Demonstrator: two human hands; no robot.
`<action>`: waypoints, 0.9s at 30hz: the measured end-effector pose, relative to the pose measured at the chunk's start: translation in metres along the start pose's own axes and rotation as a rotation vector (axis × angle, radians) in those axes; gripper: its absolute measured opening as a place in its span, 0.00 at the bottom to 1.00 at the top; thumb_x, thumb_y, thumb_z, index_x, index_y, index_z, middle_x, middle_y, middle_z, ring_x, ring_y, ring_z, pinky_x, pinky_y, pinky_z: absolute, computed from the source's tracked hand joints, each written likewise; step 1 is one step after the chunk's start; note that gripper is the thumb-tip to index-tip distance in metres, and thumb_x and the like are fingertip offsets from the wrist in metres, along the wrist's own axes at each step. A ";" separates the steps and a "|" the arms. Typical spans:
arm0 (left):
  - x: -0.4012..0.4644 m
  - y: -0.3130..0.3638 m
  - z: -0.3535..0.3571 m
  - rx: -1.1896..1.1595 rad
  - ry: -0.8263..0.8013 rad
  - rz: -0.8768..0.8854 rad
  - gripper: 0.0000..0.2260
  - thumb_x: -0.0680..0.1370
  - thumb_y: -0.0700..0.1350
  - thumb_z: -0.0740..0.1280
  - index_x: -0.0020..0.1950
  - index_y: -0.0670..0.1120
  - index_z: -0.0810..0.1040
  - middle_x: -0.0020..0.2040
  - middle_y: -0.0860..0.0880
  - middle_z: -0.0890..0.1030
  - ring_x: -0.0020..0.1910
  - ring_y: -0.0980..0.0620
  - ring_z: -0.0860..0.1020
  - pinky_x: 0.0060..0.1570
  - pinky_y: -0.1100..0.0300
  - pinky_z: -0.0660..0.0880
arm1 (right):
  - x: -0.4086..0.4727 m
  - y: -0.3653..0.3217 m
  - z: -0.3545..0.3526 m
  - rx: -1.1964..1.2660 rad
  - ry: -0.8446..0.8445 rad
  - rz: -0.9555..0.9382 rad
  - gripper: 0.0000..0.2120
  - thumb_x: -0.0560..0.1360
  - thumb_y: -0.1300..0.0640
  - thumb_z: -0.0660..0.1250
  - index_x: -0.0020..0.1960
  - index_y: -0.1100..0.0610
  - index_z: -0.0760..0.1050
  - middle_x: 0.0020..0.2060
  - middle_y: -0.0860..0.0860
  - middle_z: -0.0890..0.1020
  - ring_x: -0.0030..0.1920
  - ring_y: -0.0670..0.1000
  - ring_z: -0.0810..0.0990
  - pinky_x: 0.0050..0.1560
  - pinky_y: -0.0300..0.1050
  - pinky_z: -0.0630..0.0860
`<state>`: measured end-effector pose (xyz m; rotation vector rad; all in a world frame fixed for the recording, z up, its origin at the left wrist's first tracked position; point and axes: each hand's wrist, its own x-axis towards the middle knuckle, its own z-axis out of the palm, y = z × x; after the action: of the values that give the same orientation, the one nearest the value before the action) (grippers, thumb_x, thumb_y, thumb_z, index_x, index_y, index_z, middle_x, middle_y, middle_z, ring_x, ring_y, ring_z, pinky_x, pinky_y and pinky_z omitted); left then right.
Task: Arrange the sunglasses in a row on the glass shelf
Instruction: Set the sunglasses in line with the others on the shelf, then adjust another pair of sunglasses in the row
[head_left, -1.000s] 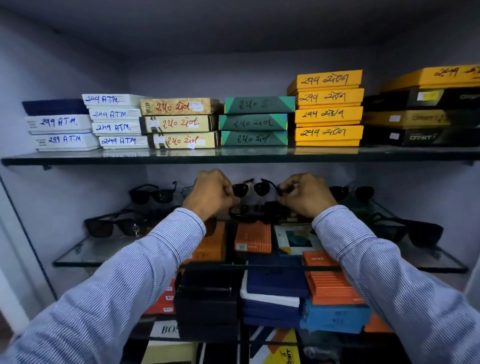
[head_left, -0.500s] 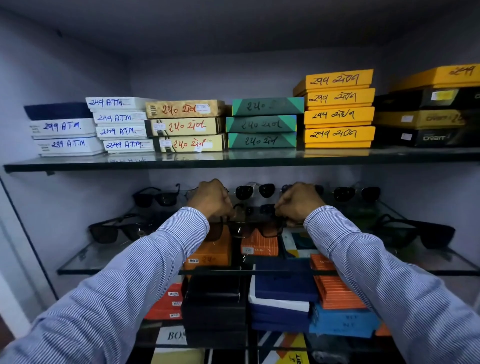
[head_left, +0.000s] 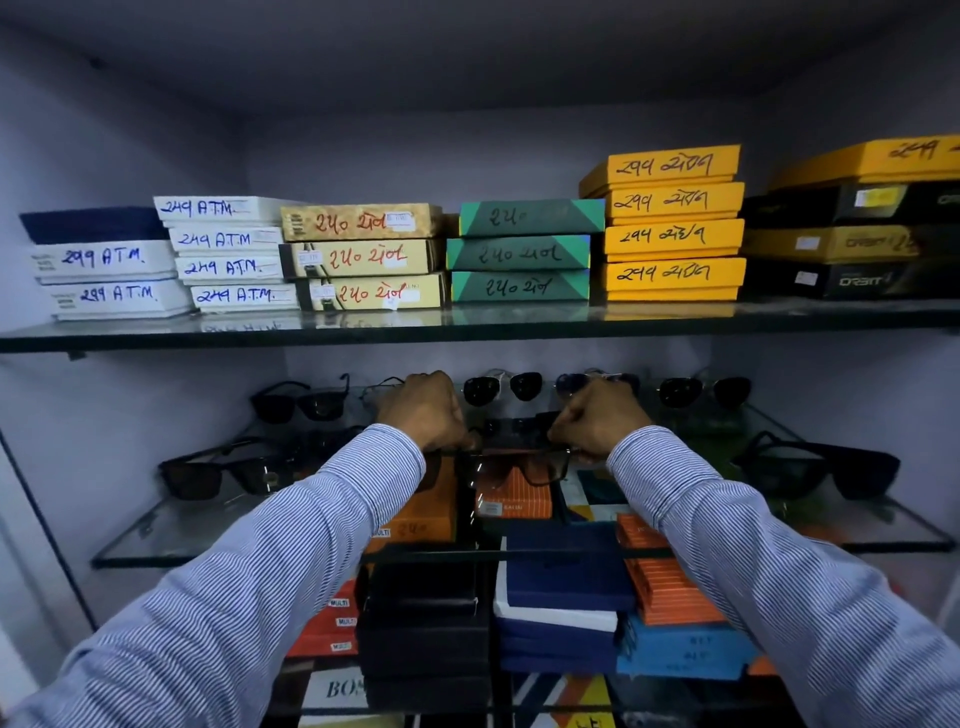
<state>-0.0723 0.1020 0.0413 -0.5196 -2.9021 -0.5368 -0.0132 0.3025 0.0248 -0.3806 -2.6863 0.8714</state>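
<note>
Both hands hold one pair of dark square-framed sunglasses (head_left: 514, 465) over the middle of the lower glass shelf (head_left: 171, 540). My left hand (head_left: 423, 410) pinches its left end, my right hand (head_left: 597, 421) its right end. Whether the pair touches the glass I cannot tell. Several other dark sunglasses stand on the shelf: a back row with one pair at the left (head_left: 301, 400), round pairs at the centre (head_left: 501, 387) and right (head_left: 704, 389), plus a larger pair at the front left (head_left: 223, 470) and another at the front right (head_left: 821, 465).
An upper glass shelf (head_left: 467, 325) just above my hands carries stacks of labelled boxes: white, beige, green, yellow, black. Under the lower shelf, orange, blue and black boxes (head_left: 561, 587) are piled. Cabinet walls close in on both sides.
Both hands have drawn the held pair forward and down, away from the back row towards the front of the shelf. The view has tilted up slightly.
</note>
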 end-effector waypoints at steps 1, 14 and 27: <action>0.001 -0.001 0.000 -0.003 -0.002 0.004 0.11 0.69 0.51 0.80 0.45 0.46 0.86 0.49 0.48 0.87 0.53 0.47 0.83 0.57 0.48 0.80 | 0.000 0.003 -0.003 0.000 0.021 -0.006 0.07 0.70 0.58 0.76 0.45 0.61 0.87 0.44 0.55 0.88 0.42 0.52 0.85 0.49 0.44 0.82; -0.008 0.027 0.000 -0.030 0.149 0.127 0.12 0.70 0.56 0.78 0.44 0.49 0.88 0.48 0.48 0.88 0.51 0.46 0.84 0.52 0.53 0.80 | 0.011 0.049 -0.028 -0.496 -0.008 -0.058 0.23 0.74 0.57 0.71 0.68 0.52 0.75 0.64 0.58 0.79 0.63 0.60 0.79 0.61 0.53 0.77; -0.008 0.068 0.010 -0.212 0.247 0.362 0.10 0.81 0.50 0.68 0.57 0.48 0.85 0.54 0.47 0.87 0.54 0.46 0.84 0.55 0.47 0.82 | -0.034 0.048 -0.050 -0.483 0.389 -0.331 0.09 0.71 0.55 0.72 0.51 0.53 0.85 0.49 0.56 0.82 0.50 0.58 0.81 0.47 0.51 0.80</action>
<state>-0.0412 0.1629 0.0525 -0.9126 -2.4536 -0.7897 0.0435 0.3542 0.0279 -0.1698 -2.4584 0.0388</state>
